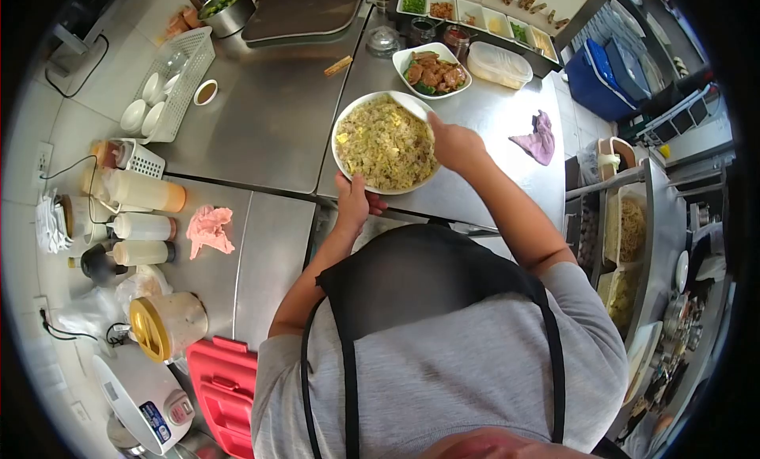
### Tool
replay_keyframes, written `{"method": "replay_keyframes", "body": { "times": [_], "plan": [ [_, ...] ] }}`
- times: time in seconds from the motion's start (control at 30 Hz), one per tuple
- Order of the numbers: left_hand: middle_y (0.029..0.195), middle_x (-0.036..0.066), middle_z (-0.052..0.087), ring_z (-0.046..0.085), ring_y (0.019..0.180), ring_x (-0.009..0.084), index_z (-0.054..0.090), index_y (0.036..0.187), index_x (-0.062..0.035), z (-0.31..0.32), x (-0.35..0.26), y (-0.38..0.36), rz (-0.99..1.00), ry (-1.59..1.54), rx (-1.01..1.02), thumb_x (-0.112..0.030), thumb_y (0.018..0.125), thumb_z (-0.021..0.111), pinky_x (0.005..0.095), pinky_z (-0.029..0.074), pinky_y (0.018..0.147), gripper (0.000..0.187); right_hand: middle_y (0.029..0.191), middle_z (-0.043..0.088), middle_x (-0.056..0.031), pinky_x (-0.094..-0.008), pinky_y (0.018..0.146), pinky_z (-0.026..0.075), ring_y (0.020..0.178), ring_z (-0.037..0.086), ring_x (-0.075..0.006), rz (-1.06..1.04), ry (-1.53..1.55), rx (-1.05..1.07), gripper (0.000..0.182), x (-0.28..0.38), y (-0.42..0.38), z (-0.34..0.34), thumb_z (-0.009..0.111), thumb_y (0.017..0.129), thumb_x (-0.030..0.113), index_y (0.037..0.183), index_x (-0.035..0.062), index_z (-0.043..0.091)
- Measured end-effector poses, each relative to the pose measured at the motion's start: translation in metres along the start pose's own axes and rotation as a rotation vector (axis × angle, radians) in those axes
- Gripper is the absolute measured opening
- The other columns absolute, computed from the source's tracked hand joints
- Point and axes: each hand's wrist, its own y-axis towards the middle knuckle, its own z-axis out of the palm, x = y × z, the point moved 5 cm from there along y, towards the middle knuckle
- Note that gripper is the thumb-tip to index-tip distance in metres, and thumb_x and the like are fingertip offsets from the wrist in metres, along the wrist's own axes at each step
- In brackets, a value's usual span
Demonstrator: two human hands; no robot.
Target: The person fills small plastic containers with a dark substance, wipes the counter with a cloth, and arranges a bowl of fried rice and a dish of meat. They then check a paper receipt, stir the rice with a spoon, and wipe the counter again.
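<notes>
A round white plate [336, 146] is heaped with fried rice [384, 142] with bits of yellow egg. My left hand [355, 203] grips the plate's near left edge, thumb at the rim and fingers underneath. At the far right of the rice, my right hand [457, 146] is closed on a white spoon [409, 104], whose smooth pale head rests against the food. Its handle is mostly hidden in my fingers. Just beyond the plate stands a squarish white bowl [465, 88] of browned meat pieces over greens [427, 87].
A lidded clear container [499, 65], sauce jars [457, 39] and a garnish tray [475, 16] line the back. A purple cloth [536, 138] lies right. Leftward are a pink cloth [210, 231], squeeze bottles [142, 226], a sauce dish [206, 92] and a white basket [188, 83] with bowls.
</notes>
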Motion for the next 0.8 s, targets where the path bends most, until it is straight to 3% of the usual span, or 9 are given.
{"method": "replay_keyframes", "body": {
  "times": [0.2, 0.37, 0.47, 0.5, 0.63, 0.8],
  "plan": [
    [0.065, 0.009, 0.049, 0.054, 0.044, 0.0200, 0.019, 0.111, -0.0089, 0.001, 0.003, 0.001, 0.019, -0.024, 0.004, -0.030, 0.087, 0.030, 0.0264, 0.044, 0.035, 0.034, 0.083, 0.060, -0.0167, -0.0400, 0.065, 0.046, 0.077, 0.060, -0.0288, -0.125, -0.110, 0.071, 0.038, 0.010, -0.009, -0.017, 0.036, 0.081, 0.014, 0.119, 0.0053, 0.037],
    [0.067, 0.011, 0.051, 0.054, 0.043, 0.0191, 0.016, 0.115, -0.0084, 0.000, -0.001, 0.000, 0.034, -0.023, 0.005, -0.027, 0.087, 0.029, 0.0256, 0.043, 0.034, 0.036, 0.078, 0.060, -0.0167, -0.0412, 0.062, 0.045, 0.073, 0.059, -0.0311, -0.155, -0.078, -0.044, 0.046, 0.007, 0.026, -0.028, 0.039, 0.077, 0.012, 0.123, 0.0131, 0.036],
    [0.068, 0.011, 0.052, 0.052, 0.041, 0.0162, 0.014, 0.118, -0.0084, 0.002, -0.004, 0.000, 0.031, -0.034, 0.004, -0.024, 0.087, 0.029, 0.0239, 0.042, 0.033, 0.038, 0.080, 0.059, -0.0160, -0.0412, 0.062, 0.045, 0.074, 0.059, -0.0309, -0.159, -0.200, 0.053, 0.045, 0.023, 0.022, -0.010, 0.038, 0.078, 0.012, 0.122, 0.0150, 0.037],
    [0.069, 0.011, 0.052, 0.052, 0.041, 0.0161, 0.014, 0.118, -0.0078, 0.003, -0.005, 0.000, 0.048, -0.038, 0.002, -0.024, 0.087, 0.029, 0.0238, 0.042, 0.033, 0.038, 0.079, 0.060, -0.0146, -0.0405, 0.062, 0.047, 0.074, 0.059, -0.0297, -0.215, -0.207, 0.036, 0.032, 0.028, 0.016, -0.019, 0.043, 0.078, 0.015, 0.108, 0.0046, 0.046],
    [0.073, 0.014, 0.053, 0.054, 0.043, 0.0183, 0.016, 0.115, -0.0066, -0.001, -0.002, 0.004, 0.100, -0.039, 0.016, -0.024, 0.087, 0.029, 0.0241, 0.044, 0.033, 0.036, 0.083, 0.061, -0.0127, -0.0397, 0.063, 0.047, 0.076, 0.060, -0.0283, -0.240, -0.215, -0.051, 0.026, 0.037, 0.028, -0.051, 0.040, 0.080, 0.014, 0.102, 0.0074, 0.052],
    [0.071, 0.013, 0.052, 0.051, 0.040, 0.0148, 0.014, 0.117, -0.0034, -0.002, -0.002, 0.006, 0.105, -0.039, 0.005, -0.024, 0.086, 0.032, 0.0230, 0.042, 0.033, 0.041, 0.090, 0.061, -0.0093, -0.0376, 0.064, 0.049, 0.083, 0.060, -0.0245, -0.312, -0.395, 0.062, 0.027, 0.063, 0.032, -0.050, 0.041, 0.078, 0.014, 0.102, 0.0099, 0.054]
  ]
}}
